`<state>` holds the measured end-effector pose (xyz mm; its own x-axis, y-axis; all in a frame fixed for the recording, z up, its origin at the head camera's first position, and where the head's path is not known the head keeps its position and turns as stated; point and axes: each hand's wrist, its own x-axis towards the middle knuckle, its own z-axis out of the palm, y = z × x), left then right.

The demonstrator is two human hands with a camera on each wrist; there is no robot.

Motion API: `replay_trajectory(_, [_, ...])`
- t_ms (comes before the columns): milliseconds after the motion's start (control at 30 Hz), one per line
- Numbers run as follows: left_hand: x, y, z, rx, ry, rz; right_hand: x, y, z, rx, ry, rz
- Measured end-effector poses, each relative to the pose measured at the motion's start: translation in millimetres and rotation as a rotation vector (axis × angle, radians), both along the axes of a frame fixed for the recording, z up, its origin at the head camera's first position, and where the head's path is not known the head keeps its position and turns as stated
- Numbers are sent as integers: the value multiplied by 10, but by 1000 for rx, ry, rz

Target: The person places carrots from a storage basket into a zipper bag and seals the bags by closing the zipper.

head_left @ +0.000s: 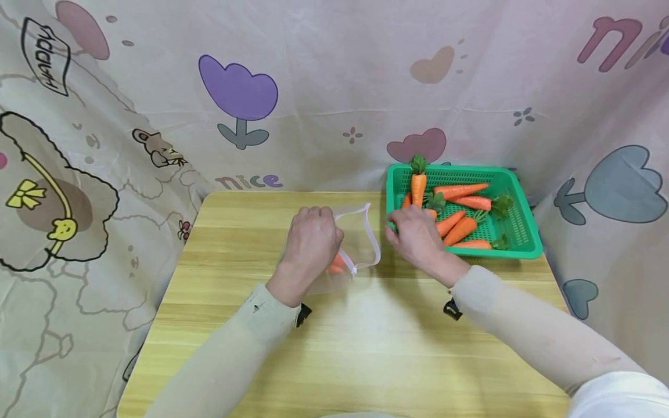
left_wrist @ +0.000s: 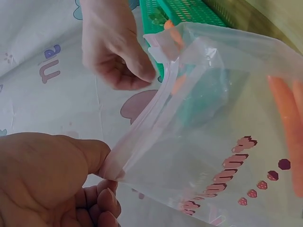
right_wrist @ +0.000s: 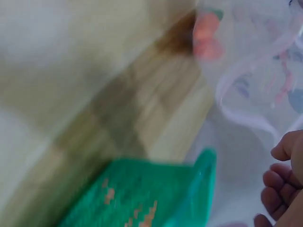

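A clear zip bag (left_wrist: 199, 142) with a white zip strip, pink lettering and small strawberry prints stands mouth open on the table. Orange carrots (left_wrist: 286, 123) show through its side. My left hand (head_left: 313, 244) pinches the bag's rim between thumb and fingers. Just right of the bag, my right hand (head_left: 418, 235) is over the near left corner of a green basket (head_left: 535, 247), its fingers loosely curled with nothing seen in them. Inside the basket lie several carrots (head_left: 461, 190) with green tops; one upright carrot (head_left: 418, 188) leans at the left rim.
The light wood table (head_left: 235, 232) carries the bag and basket. A patterned cloth (head_left: 324, 69) hangs behind the table and along both sides, close to the basket's back. Black straps (head_left: 452, 309) sit at the wrists.
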<state>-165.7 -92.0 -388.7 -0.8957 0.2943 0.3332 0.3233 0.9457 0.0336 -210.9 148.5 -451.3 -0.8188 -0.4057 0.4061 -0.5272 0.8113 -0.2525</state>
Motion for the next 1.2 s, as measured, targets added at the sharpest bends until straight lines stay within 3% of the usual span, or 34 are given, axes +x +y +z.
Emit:
replay_trajectory(167, [-3, -8, 2, 53, -40, 16, -178, 329, 57, 85, 248, 75])
replay_trajectory(367, [11, -5, -3, 46, -63, 16, -402, 706, 157, 234, 311, 103])
replay_trajectory(567, [30, 18, -27, 89, -62, 25, -658, 1090, 218, 412, 249, 88])
replay_trajectory(867, [43, 63, -59, 117, -52, 21, -1073, 1610, 287, 790, 137, 83])
replay_trajectory(1033, [48, 57, -82, 113, -61, 31, -1224, 1744, 198, 956, 80, 166])
replay_trajectory(1200, [48, 74, -89, 92, -47, 30, -1306, 1872, 72, 1025, 56, 201])
